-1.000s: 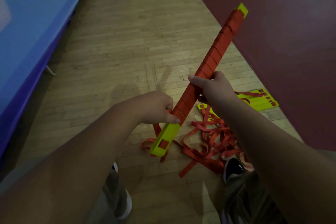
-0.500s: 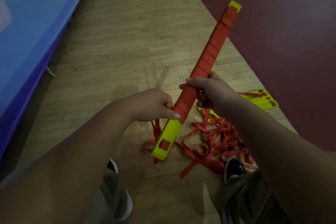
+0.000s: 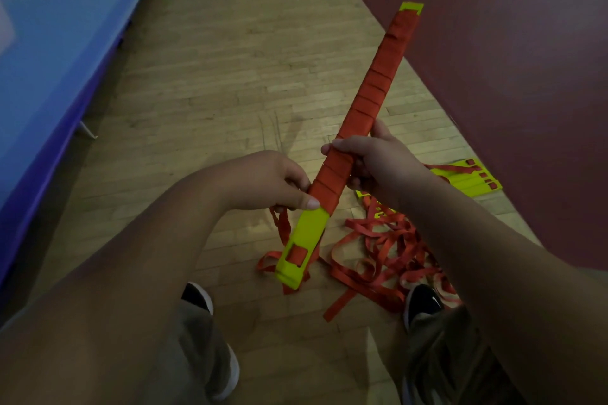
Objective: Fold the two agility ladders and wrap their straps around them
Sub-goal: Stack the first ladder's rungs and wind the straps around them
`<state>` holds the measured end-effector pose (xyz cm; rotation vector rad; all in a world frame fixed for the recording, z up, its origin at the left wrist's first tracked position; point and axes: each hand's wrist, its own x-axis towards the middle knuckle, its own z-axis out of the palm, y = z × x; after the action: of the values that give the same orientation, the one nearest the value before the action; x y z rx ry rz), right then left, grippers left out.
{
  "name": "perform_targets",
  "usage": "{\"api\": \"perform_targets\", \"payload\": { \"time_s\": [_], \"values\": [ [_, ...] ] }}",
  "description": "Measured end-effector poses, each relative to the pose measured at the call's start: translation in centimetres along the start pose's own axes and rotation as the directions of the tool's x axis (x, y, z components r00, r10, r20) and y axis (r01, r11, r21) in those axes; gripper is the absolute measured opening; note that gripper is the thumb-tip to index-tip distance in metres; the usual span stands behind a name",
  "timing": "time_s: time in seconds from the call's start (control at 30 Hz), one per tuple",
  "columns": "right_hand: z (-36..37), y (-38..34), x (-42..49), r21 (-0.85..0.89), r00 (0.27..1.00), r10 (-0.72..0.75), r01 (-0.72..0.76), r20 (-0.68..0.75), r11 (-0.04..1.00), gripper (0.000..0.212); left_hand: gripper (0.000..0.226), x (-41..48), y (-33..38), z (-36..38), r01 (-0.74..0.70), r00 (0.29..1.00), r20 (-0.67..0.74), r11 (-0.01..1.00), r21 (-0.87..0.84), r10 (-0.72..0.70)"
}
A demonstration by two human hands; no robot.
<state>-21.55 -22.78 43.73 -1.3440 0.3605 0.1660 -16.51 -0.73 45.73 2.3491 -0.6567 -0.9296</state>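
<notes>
at the bottom of the frame, two dark shoes, one at lower centre and one at lower right, stand on a wooden floor. two bare forearms reach up from the lower corners toward the centre. the left hand curls round the lower part of a folded agility ladder, its thumb pressed flat where the red wrapping meets the bare yellow end. a loose strap tail hangs below this hand toward the floor. the right hand, just above it, grips the same bundle with its fingers wrapped over the top. the bundle tilts from lower centre up to the upper right, bound in red strap along most of its length, with yellow showing at both ends. on the floor behind the right arm lies a second ladder, its red straps in a tangle and its yellow rungs stacked at centre right, partly hidden by the arm. a blue mat fills the upper left, a maroon mat the upper right.
</notes>
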Motion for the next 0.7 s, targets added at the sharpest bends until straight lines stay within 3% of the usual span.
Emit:
{"api": "perform_targets", "payload": {
  "time_s": [0.3, 0.47, 0.7],
  "values": [
    [0.2, 0.0, 0.0, 0.017, 0.999, -0.032, 0.033, -0.011, 0.999, 0.049, 0.024, -0.6, 0.4, -0.3, 0.034, 0.997, 0.07, 0.999, 0.008, -0.035],
    [0.1, 0.2, 0.3, 0.01, 0.999, -0.037, 0.037, -0.035, 0.999, 0.05, 0.031, -0.8, 0.9, 0.2, 0.051, 0.999, -0.012, 0.997, 0.049, -0.051],
    [0.1, 0.9, 0.8, -0.023, 0.994, -0.063, 0.061, -0.088, 0.998, 0.043, 0.057, -0.9, 2.4, 1.9, 0.117, 0.989, -0.109, 0.976, 0.184, -0.098]
  ]
}}
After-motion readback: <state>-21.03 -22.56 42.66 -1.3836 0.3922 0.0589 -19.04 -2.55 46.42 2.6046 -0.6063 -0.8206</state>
